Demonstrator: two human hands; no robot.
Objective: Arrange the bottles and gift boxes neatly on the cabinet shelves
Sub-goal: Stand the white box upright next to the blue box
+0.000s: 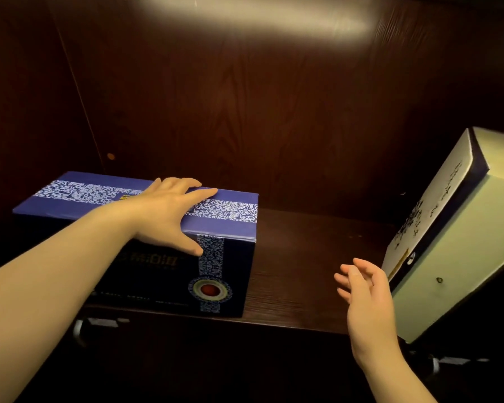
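Note:
A dark blue gift box with a white floral band and a round red emblem lies flat on the left of the dark wooden shelf. My left hand rests flat on its lid, fingers spread over the top and thumb down on the front face. A pale green gift box with dark edging and black lettering stands tilted at the right end of the shelf. My right hand hovers open just left of that box, fingers apart, touching nothing.
The cabinet's dark wooden back panel and left side wall close in the shelf. Bare shelf shows between the two boxes. Metal handles sit below the shelf's front edge, another handle at lower right.

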